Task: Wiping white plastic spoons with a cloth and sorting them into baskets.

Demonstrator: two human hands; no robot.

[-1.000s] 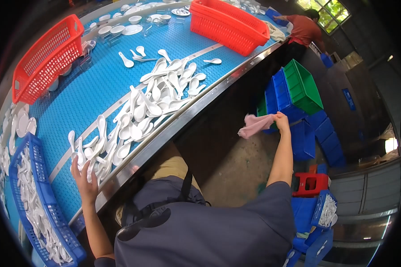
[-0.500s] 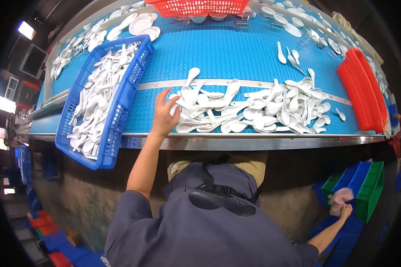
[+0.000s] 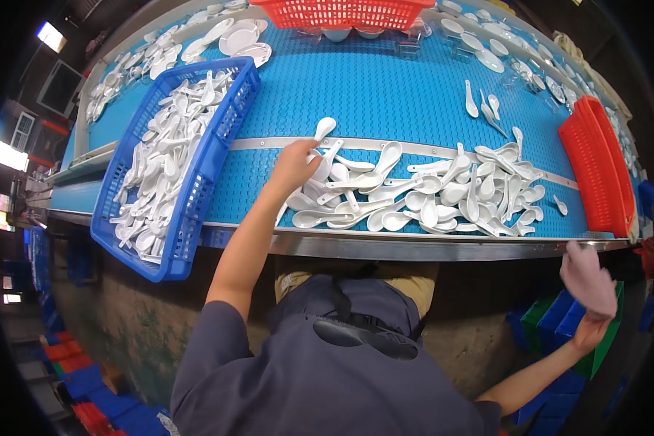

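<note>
My left hand (image 3: 296, 166) is at the left end of a pile of white spoons (image 3: 429, 207) on the blue conveyor belt (image 3: 356, 80). Its fingers are closed at the handle of one white spoon (image 3: 326, 127), whose bowl points away from me; the fingertips are partly hidden. Out to the right, my right hand (image 3: 593, 333) grips a pale pink cloth (image 3: 588, 282), which hangs up and forward near the belt's metal edge. A blue basket (image 3: 168, 251) full of white spoons stands left of my left hand.
A red basket (image 3: 594, 167) stands tilted at the belt's right end, and another red basket (image 3: 341, 14) is at the far side. Several white plates (image 3: 238, 38) lie beyond the blue basket. Below my right hand are blue and green crates (image 3: 559, 320).
My left hand has moved forward and right, from open above the spoons to closed at a spoon's handle. My right hand has raised the pink cloth from the crates toward the belt edge.
</note>
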